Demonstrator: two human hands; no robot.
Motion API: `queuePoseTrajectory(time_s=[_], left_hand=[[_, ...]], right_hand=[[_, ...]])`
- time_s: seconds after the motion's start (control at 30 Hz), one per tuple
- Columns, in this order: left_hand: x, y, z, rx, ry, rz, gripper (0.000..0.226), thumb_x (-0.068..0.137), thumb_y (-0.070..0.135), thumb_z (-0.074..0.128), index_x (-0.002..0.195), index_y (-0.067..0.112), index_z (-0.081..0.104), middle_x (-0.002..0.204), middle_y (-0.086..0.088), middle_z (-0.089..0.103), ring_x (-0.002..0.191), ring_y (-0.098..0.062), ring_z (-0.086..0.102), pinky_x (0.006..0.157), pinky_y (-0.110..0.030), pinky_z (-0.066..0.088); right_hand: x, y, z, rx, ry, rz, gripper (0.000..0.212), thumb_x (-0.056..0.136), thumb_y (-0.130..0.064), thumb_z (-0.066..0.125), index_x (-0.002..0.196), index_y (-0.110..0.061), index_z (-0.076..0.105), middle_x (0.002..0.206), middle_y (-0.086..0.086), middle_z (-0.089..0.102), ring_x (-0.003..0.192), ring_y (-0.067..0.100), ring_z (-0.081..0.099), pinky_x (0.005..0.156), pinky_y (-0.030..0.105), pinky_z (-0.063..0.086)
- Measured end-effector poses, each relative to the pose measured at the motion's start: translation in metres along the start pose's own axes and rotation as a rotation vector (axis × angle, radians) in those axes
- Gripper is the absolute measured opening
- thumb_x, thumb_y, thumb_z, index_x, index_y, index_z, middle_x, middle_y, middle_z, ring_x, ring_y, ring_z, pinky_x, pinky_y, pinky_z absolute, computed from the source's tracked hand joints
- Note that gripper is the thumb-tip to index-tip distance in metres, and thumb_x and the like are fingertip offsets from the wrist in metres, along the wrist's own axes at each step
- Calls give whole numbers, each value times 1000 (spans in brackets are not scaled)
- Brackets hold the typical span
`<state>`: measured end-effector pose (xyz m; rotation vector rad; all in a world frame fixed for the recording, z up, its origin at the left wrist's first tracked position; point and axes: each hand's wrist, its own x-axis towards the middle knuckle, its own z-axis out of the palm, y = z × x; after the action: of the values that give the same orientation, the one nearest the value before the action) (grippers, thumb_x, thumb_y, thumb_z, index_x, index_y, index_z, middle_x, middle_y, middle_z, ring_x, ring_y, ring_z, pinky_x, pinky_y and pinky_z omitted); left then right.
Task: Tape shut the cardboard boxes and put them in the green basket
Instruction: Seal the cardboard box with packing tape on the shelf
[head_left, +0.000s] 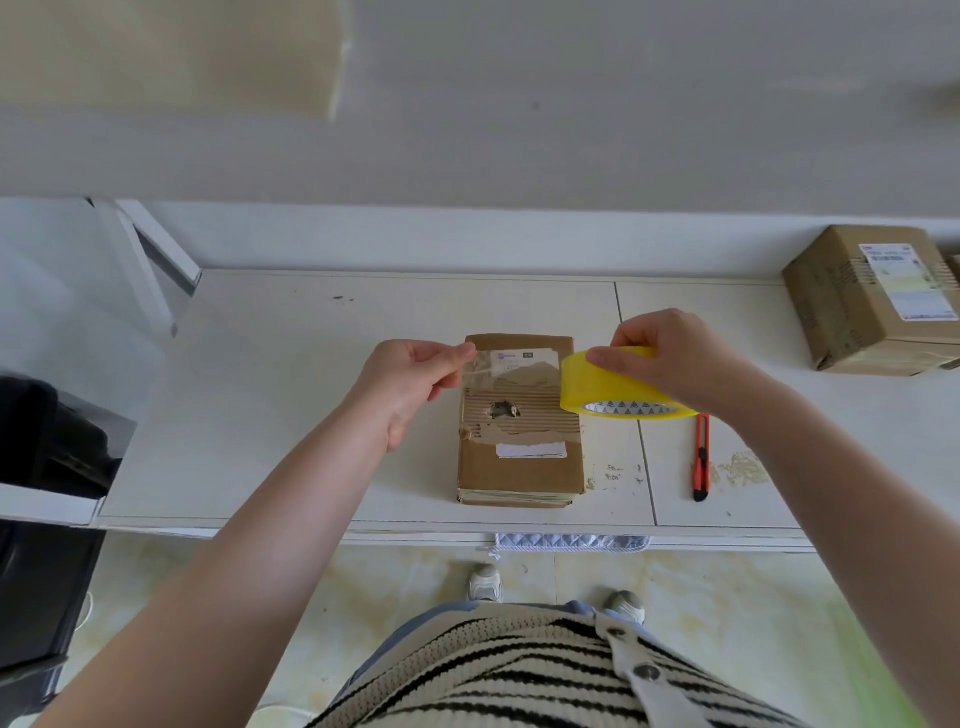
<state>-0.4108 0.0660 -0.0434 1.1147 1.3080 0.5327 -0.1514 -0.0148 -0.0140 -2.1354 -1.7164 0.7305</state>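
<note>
**Tape drawn out above flat box at front edge of worktop**

Right hand (680, 358): grip curled over the yellow tape roll (615, 387), thumb on its outer face, fingers over the top; roll held in the air above the right side of the flat cardboard box (519, 462). Left hand (410, 384): thumb and fingers pinching the free end of the clear tape strip (506, 366), which spans from that grip to the roll, above the box's far end.

Box lies flat on the white worktop (291, 415), near the front edge, about mid-width; torn top with a small hole. Orange utility knife (701, 457) on the worktop just right of the box, apart from it. Second cardboard box (852, 306) at the far right corner, label on top. Green basket not seen.
</note>
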Motion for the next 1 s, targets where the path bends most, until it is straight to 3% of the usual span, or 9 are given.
queuePoseTrajectory(time_s=[0.07,0.23,0.4,0.47,0.53,0.63,0.9,1.0], left_hand=[[2,-2,0,-8,-23,-36,33,83,32,74,94,1,75,74,-4,65,80,-22,50,90,-34,43],[7,-6,-1,-17,-38,-52,10,86,21,72,81,13,71,61,3,66,67,-13,58,68,-22,44],[9,-14,8,90,154,237,18,95,21,62,77,18,62,61,12,66,52,6,56,59,-10,43],[6,-23,11,248,196,373,19,97,21,59,79,21,57,68,9,66,57,6,57,59,-4,41],[7,-38,12,341,216,440,18,98,20,56,80,20,54,69,6,62,60,2,56,62,-5,41],[13,-65,15,344,225,384,16,100,17,52,85,13,52,70,2,57,62,-8,51,61,-7,39],[35,-96,24,267,233,294,18,100,14,51,83,15,49,72,2,56,64,-11,49,59,-7,39],[38,-103,28,270,231,280,16,100,15,51,84,12,50,73,1,56,65,-12,49,58,-8,38]], right_hand=[[0,0,1,-5,-4,-5,41,82,-61,59,67,-23,64,66,-1,59,60,15,52,55,28,37],[1,-1,-1,-40,1,-11,45,79,-66,57,68,-23,64,67,0,61,60,14,53,55,28,37],[3,-5,0,-61,-29,27,67,65,-84,38,67,-23,64,61,-3,58,56,14,52,53,26,37],[4,-6,-1,-74,-47,37,80,63,-90,32,65,-17,66,53,-1,52,48,13,46,50,26,34],[6,-7,-1,-123,-78,46,77,69,-86,37,66,-16,68,56,3,58,48,13,51,50,25,37],[12,-14,8,-198,-100,80,59,76,-77,48,65,-21,66,62,0,63,56,15,59,51,26,41],[25,-28,22,-319,-75,137,65,83,-70,53,76,-8,70,57,0,56,53,16,53,51,25,39],[25,-32,26,-353,-77,139,59,84,-68,53,68,-12,65,54,-2,54,51,14,52,50,25,36]])
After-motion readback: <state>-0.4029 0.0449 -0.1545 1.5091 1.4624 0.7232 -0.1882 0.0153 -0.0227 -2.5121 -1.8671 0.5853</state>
